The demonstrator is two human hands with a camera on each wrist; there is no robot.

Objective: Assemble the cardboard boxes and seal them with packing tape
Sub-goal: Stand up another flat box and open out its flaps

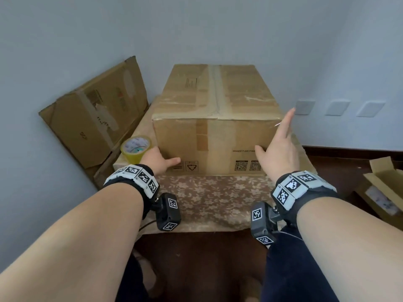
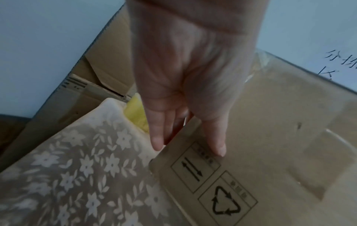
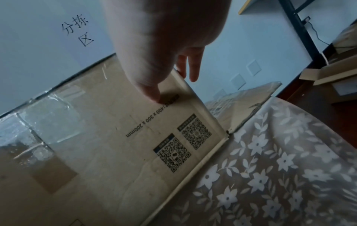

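Observation:
A closed brown cardboard box (image 1: 216, 131) stands on a table with a floral cloth (image 1: 209, 199). Clear tape (image 1: 214, 90) runs along its top seam. My left hand (image 1: 161, 160) is at the box's lower left front corner, thumb on the front face (image 2: 280, 137), straight fingers (image 2: 158, 134) down the left side. My right hand (image 1: 277, 144) spans the right front edge, with the thumb (image 3: 152, 93) on the front face near the printed size text and the fingers stretched straight along the right side. A roll of yellowish packing tape (image 1: 136, 147) sits on the table just left of the box.
Flattened cardboard boxes (image 1: 93, 118) lean against the wall at the left. An open small carton (image 1: 383, 188) sits on the dark floor at the right. A loose box flap (image 3: 251, 110) lies on the cloth to the right of the box. The wall is close behind.

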